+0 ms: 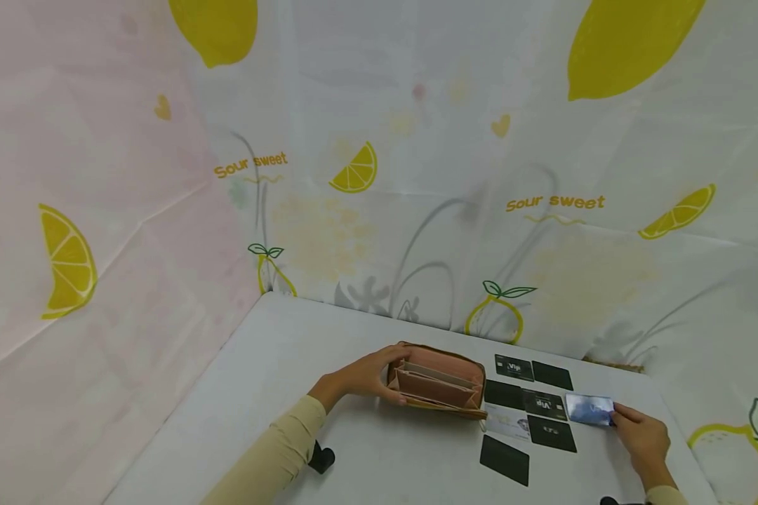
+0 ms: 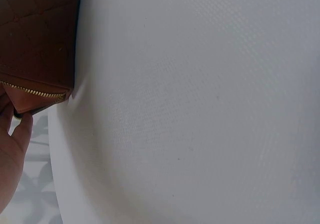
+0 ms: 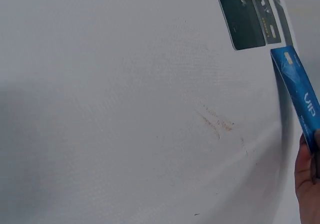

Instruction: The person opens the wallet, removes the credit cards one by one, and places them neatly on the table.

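Note:
In the head view my left hand [image 1: 373, 374] grips the left end of a brown zip wallet [image 1: 442, 405], which lies unzipped with its pink lining and divider pockets facing up. The left wrist view shows its quilted brown outside [image 2: 37, 34] and gold zipper [image 2: 35, 92], with fingertips at the corner. My right hand [image 1: 643, 436] pinches the right end of a shiny blue card [image 1: 589, 409]. "VIP" is printed on that blue card [image 3: 297, 82] in the right wrist view, and its near end is covered by the fingers. The card is tilted, its far end beside the laid-out cards.
Several black cards [image 1: 552, 433] lie in rough rows right of the wallet, some marked "Vip". A silvery-white card [image 1: 507, 421] is among them, and a lone black card [image 1: 504, 460] lies nearest me. Behind the white table [image 1: 366, 463] hangs a lemon-print sheet [image 1: 429, 245].

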A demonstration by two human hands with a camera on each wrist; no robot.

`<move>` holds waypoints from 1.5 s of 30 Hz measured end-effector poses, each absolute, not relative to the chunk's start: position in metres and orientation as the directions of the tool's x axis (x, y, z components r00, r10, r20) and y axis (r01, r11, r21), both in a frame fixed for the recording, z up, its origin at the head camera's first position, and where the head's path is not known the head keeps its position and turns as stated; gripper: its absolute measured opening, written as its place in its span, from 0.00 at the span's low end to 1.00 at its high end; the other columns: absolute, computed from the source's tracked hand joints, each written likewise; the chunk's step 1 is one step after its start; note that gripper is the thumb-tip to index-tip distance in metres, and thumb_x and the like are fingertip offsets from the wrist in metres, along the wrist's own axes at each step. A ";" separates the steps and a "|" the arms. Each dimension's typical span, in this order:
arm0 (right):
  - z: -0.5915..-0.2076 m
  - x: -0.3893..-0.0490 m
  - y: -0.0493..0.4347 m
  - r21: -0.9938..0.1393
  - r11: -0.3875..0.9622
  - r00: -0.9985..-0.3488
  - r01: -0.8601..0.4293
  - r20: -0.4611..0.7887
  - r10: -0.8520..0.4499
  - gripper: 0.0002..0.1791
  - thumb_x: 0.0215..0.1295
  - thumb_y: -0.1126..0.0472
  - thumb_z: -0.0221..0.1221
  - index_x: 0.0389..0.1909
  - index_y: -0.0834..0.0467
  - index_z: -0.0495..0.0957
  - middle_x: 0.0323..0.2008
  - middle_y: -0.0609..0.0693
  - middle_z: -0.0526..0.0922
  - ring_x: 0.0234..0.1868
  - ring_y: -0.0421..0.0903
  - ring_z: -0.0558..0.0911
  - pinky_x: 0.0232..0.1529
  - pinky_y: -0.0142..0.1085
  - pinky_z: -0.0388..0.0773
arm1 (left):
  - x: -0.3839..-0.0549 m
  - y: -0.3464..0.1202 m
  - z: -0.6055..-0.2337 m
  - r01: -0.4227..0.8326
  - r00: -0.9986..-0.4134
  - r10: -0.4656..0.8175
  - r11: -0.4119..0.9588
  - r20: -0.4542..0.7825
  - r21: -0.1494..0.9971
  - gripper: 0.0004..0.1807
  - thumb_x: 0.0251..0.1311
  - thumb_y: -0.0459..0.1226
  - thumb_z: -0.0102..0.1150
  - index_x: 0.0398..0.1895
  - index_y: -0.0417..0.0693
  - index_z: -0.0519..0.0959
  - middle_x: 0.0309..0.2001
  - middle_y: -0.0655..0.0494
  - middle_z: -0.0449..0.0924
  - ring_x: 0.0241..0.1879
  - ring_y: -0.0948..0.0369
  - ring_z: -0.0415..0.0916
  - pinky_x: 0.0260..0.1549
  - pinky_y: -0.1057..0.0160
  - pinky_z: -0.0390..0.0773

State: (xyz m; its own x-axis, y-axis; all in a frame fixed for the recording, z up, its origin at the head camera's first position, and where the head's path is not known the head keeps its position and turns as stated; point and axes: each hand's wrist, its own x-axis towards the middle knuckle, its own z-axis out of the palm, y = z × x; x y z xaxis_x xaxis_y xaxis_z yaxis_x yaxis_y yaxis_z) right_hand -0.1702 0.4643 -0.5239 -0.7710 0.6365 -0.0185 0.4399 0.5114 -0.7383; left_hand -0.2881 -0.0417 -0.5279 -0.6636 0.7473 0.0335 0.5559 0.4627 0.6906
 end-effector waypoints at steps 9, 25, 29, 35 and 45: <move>-0.535 -0.173 0.463 -0.656 0.620 -0.805 0.430 0.032 0.593 0.19 0.57 0.63 0.64 0.46 0.71 0.79 0.53 0.72 0.72 0.56 0.73 0.69 0.55 0.59 0.61 | -0.287 -0.041 -0.529 0.548 -0.664 0.747 0.460 0.029 0.698 0.55 0.48 0.60 0.71 0.77 0.61 0.52 0.77 0.56 0.43 0.75 0.55 0.44 0.66 0.43 0.58; -0.542 -0.178 0.452 -0.483 0.836 -0.882 0.260 0.234 0.409 0.13 0.54 0.66 0.65 0.28 0.75 0.81 0.27 0.68 0.83 0.35 0.70 0.78 0.37 0.58 0.63 | -0.286 -0.042 -0.526 0.566 -0.656 0.754 0.450 0.046 0.690 0.55 0.49 0.58 0.71 0.77 0.58 0.52 0.77 0.54 0.44 0.74 0.55 0.45 0.66 0.45 0.59; -0.535 -0.183 0.439 -0.474 0.847 -0.874 0.239 0.274 0.401 0.11 0.54 0.68 0.63 0.29 0.76 0.80 0.31 0.72 0.81 0.36 0.71 0.77 0.41 0.60 0.65 | -0.288 -0.042 -0.528 0.564 -0.651 0.758 0.440 0.049 0.699 0.55 0.48 0.59 0.72 0.78 0.60 0.52 0.77 0.55 0.45 0.75 0.55 0.44 0.67 0.45 0.58; -0.509 -0.197 0.380 -0.473 0.881 -0.858 -0.006 0.455 0.238 0.06 0.53 0.71 0.66 0.31 0.71 0.84 0.33 0.68 0.82 0.35 0.64 0.82 0.40 0.56 0.75 | -0.287 -0.044 -0.528 0.568 -0.649 0.759 0.435 0.055 0.698 0.56 0.48 0.59 0.72 0.78 0.61 0.52 0.77 0.55 0.45 0.74 0.55 0.45 0.66 0.45 0.59; -0.474 -0.208 0.267 -0.511 0.729 -0.816 -0.455 0.566 -0.112 0.11 0.48 0.74 0.72 0.32 0.60 0.85 0.31 0.48 0.84 0.30 0.46 0.85 0.30 0.35 0.83 | -0.289 -0.043 -0.527 0.586 -0.624 0.779 0.415 0.060 0.696 0.58 0.47 0.57 0.73 0.78 0.57 0.51 0.77 0.53 0.45 0.75 0.55 0.42 0.67 0.46 0.58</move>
